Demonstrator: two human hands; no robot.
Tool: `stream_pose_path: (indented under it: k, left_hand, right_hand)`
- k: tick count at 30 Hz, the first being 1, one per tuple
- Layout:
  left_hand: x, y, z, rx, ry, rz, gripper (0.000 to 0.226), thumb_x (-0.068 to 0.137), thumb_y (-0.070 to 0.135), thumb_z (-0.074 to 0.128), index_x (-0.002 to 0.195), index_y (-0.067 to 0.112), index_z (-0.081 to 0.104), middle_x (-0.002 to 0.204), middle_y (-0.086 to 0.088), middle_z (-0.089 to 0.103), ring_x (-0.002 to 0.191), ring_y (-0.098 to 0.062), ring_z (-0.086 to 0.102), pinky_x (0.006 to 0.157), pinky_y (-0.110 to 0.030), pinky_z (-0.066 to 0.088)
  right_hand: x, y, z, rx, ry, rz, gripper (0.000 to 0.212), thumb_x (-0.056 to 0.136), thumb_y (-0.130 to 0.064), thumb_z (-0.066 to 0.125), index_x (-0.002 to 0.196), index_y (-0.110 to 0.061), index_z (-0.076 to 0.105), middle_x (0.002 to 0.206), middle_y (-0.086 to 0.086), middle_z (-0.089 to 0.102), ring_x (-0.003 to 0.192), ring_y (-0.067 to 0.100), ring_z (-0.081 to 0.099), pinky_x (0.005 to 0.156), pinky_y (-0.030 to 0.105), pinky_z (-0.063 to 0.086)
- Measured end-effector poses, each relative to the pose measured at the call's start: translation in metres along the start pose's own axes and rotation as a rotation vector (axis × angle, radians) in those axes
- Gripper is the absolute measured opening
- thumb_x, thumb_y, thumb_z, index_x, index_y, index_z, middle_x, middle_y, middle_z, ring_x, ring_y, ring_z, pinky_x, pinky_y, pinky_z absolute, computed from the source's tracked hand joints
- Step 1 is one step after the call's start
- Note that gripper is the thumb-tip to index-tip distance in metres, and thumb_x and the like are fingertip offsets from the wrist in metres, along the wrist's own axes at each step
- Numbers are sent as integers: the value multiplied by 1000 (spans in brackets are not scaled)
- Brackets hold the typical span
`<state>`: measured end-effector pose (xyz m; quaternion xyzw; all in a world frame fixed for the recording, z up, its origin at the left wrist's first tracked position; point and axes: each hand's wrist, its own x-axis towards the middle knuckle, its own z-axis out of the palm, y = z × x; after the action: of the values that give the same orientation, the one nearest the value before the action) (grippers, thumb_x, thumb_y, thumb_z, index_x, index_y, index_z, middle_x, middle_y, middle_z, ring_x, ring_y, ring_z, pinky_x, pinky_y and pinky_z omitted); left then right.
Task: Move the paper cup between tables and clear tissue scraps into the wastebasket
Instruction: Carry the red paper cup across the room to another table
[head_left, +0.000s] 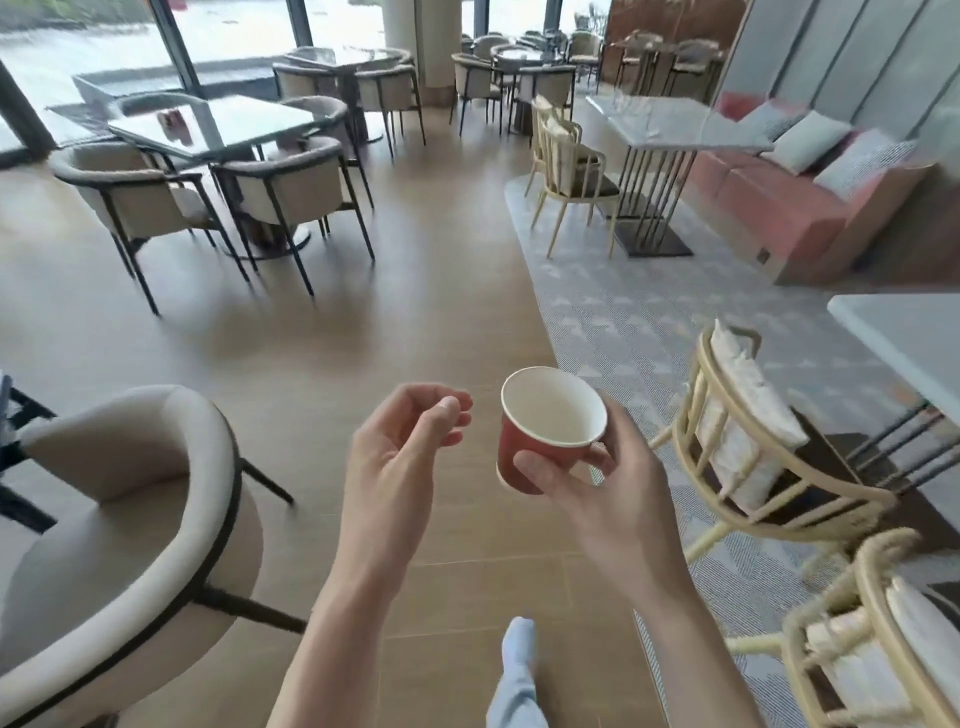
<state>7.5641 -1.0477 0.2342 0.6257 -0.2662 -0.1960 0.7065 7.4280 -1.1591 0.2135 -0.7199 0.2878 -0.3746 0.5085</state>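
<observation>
My right hand (597, 488) grips a red paper cup (545, 431) with a white inside, tilted a little toward me and held over the wooden floor. The cup looks empty. Just left of it, my left hand (405, 452) hangs in the air with its fingers loosely curled and holds nothing. No tissue scraps or wastebasket show in the head view.
A padded beige armchair (119, 519) stands at lower left. Cream cane chairs (753, 447) and a white table edge (904, 353) are at right. A glass table (218, 124) with chairs stands far left, a marble table (670, 124) by a pink bench far right. Wooden floor runs between them.
</observation>
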Motion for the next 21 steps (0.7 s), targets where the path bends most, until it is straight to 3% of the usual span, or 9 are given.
stream_pose_path:
  k: [7, 11, 21]
  left_hand:
    - [191, -26, 63, 42, -20, 13, 24, 87, 30, 60, 92, 12, 74, 98, -4, 78, 97, -20, 74, 92, -42, 58]
    - [292, -17, 92, 18, -23, 107, 31, 83, 43, 63, 91, 16, 75, 98, -3, 77, 98, -21, 73, 91, -38, 57]
    - [495, -78, 80, 0, 73, 26, 29, 82, 45, 61, 89, 22, 76, 101, -3, 77, 100, -23, 74, 93, -44, 56]
  right_hand:
    - [202, 50, 8, 26, 14, -37, 57, 63, -58, 82, 115, -46, 60, 110, -27, 70, 100, -3, 69, 81, 11, 50]
    - [313, 52, 11, 38, 0, -65, 58, 64, -60, 82, 116, -43, 62, 110, -25, 71, 100, -3, 70, 80, 10, 51]
    - [509, 122, 77, -19, -78, -10, 66, 60, -65, 81, 120, -46, 60, 113, -26, 70, 102, 0, 70, 83, 15, 53]
